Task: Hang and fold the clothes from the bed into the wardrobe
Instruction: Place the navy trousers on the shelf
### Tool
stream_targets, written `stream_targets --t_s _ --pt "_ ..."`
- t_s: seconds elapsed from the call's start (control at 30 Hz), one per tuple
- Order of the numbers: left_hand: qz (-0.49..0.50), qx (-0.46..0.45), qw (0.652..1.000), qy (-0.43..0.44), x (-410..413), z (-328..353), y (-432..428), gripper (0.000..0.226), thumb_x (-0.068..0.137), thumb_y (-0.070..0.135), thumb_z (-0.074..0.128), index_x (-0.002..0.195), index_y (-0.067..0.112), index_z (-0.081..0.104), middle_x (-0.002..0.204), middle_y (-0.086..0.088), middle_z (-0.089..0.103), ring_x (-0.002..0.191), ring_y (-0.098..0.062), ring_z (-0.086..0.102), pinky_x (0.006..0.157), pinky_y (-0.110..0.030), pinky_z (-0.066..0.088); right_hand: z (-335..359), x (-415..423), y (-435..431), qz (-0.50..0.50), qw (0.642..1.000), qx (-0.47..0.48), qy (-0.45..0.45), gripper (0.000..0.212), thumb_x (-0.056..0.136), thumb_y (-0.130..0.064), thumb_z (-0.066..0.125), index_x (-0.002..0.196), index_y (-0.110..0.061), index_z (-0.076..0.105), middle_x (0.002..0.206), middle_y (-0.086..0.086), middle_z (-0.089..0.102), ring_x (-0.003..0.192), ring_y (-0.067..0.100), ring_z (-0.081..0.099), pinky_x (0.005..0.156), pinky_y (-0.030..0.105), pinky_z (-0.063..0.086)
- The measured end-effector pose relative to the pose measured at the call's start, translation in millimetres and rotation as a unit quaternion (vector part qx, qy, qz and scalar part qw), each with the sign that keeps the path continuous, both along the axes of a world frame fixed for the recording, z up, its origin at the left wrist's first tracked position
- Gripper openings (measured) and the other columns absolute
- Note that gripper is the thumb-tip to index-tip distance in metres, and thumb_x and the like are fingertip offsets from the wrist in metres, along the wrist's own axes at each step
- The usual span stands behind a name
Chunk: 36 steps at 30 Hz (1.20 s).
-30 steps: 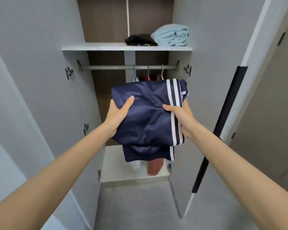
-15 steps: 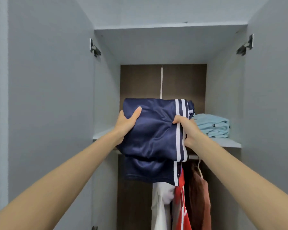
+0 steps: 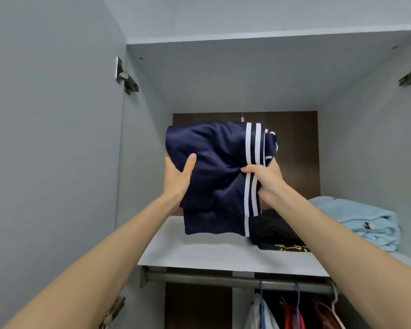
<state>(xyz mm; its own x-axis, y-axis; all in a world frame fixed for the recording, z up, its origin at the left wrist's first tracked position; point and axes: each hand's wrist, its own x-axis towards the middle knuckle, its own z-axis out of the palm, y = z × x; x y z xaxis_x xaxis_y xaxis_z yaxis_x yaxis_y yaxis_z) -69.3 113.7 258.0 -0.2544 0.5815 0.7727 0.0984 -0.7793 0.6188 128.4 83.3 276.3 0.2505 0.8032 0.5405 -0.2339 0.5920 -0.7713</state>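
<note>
Both forearms reach up from the bottom corners, bare. Left hand (image 3: 178,179) grips the left edge of the folded navy garment (image 3: 214,172), thumb pressed on the front, fingers hidden behind the cloth. Right hand (image 3: 265,180) grips the right edge, thumb laid across the two white stripes, fingers curled under the fold. Garment is shiny dark blue and bunched between the hands. A lower flap hangs down. It is held up inside the wardrobe, over the left part of the top shelf (image 3: 199,255); cannot tell if the flap touches the board.

Under the shelf front runs a metal hanging rail (image 3: 199,280). Hangers sit at its right end with a white item (image 3: 259,314), a red item (image 3: 292,317) and a brownish item (image 3: 323,314), all cut off by the frame edge.

On the shelf, just right of the navy garment, lies a folded black garment (image 3: 275,231) with yellow print at its front edge. Further right, a folded light blue garment (image 3: 365,222) lies by the side wall. Open grey door (image 3: 52,162) at left, hinge (image 3: 126,76) up top. Brown back panel (image 3: 294,150) behind.
</note>
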Motion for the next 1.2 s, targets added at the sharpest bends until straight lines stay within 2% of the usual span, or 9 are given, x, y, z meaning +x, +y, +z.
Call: stream_targets --t_s 0.33,0.43,0.53,0.67,0.73,0.87,0.93,1.07,1.2 --pt "-0.038 -0.113 0.992 0.032 -19.6 -55.9 123.1 0.07 0.089 0.05 0.057 0.146 0.021 0.03 0.146 0.005 0.041 0.135 -0.015 0.039 0.115 -0.039 0.029 -51.8 4.8 99.6 0.028 0.989 -0.104 -0.097 0.056 0.073 0.008 0.074 0.122 -0.016 0.058 0.112 0.008 0.069 0.1 0.026 0.067 0.085 0.04 0.054" --pt "-0.05 -0.168 0.984 0.036 -22.9 -64.3 144.9 0.057 0.088 0.048 0.061 0.134 0.018 0.045 0.13 0.003 0.055 0.121 -0.018 0.053 0.105 -0.034 0.041 -63.1 9.1 112.8 0.04 0.977 -0.14 -0.155 0.052 0.077 -0.003 0.076 0.122 -0.02 0.057 0.111 0.004 0.07 0.101 0.024 0.067 0.09 0.041 0.053" --pt "-0.039 -0.23 0.969 0.081 -25.9 -71.7 158.8 0.057 0.086 0.046 0.064 0.13 0.013 0.047 0.125 -0.004 0.058 0.113 -0.022 0.057 0.096 -0.034 0.047 -71.3 9.9 120.5 0.053 0.955 -0.216 -0.198 0.042 0.081 -0.011 0.075 0.119 -0.018 0.059 0.105 0.003 0.071 0.094 0.021 0.068 0.078 0.037 0.056" --pt "0.083 -0.319 0.902 0.279 -27.1 -91.7 160.9 0.081 0.084 0.051 0.064 0.145 0.013 0.029 0.142 -0.01 0.044 0.128 -0.03 0.045 0.107 -0.039 0.038 -77.5 19.0 119.3 0.042 0.891 -0.305 -0.334 0.043 0.086 -0.028 0.071 0.123 -0.013 0.056 0.108 0.004 0.068 0.095 0.019 0.066 0.072 0.036 0.058" --pt "0.197 -0.295 0.861 0.364 -22.2 -98.3 151.3 0.08 0.086 0.05 0.06 0.148 0.018 0.021 0.144 -0.015 0.034 0.132 -0.033 0.035 0.106 -0.042 0.035 -77.8 24.6 118.3 -0.047 0.86 -0.29 -0.417 0.053 0.085 -0.036 0.07 0.122 -0.007 0.047 0.111 0.005 0.062 0.096 0.021 0.064 0.068 0.035 0.058" --pt "0.249 -0.172 0.843 0.445 -2.3 -97.3 117.6 0.05 0.093 0.048 0.048 0.138 0.029 0.039 0.138 -0.008 0.034 0.128 -0.028 0.031 0.102 -0.042 0.032 -78.0 33.5 116.9 -0.274 0.736 -0.06 -0.616 0.05 0.082 -0.04 0.07 0.115 -0.022 0.036 0.125 0.006 0.045 0.113 0.028 0.044 0.089 0.04 0.043" --pt "0.228 -0.194 0.799 0.521 8.8 -100.7 101.7 0.05 0.093 0.059 0.037 0.137 0.034 0.04 0.144 -0.007 0.029 0.134 -0.027 0.024 0.107 -0.046 0.025 -78.8 32.7 114.8 -0.21 0.683 0.005 -0.7 0.034 0.091 -0.037 0.059 0.122 -0.03 0.047 0.132 -0.003 0.048 0.123 0.023 0.039 0.104 0.044 0.03" --pt "0.199 -0.314 0.659 0.654 18.1 -120.7 82.2 0.068 0.088 0.073 0.009 0.148 0.045 -0.004 0.16 -0.003 -0.012 0.145 -0.032 -0.008 0.113 -0.055 0.005 -91.5 31.5 114.8 -0.111 0.599 -0.05 -0.791 0.039 0.104 -0.034 0.027 0.135 -0.036 0.049 0.142 -0.011 0.044 0.135 0.016 0.035 0.116 0.045 0.016" --pt "0.212 -0.316 0.631 0.676 3.7 -123.5 83.4 0.057 0.097 0.061 0.016 0.143 0.052 -0.017 0.156 -0.001 -0.028 0.145 -0.037 -0.008 0.114 -0.059 0.007 -97.0 25.4 113.5 -0.165 0.571 0.004 -0.804 0.042 0.102 -0.034 0.026 0.134 -0.037 0.053 0.141 -0.012 0.051 0.128 0.015 0.046 0.108 0.035 0.035"
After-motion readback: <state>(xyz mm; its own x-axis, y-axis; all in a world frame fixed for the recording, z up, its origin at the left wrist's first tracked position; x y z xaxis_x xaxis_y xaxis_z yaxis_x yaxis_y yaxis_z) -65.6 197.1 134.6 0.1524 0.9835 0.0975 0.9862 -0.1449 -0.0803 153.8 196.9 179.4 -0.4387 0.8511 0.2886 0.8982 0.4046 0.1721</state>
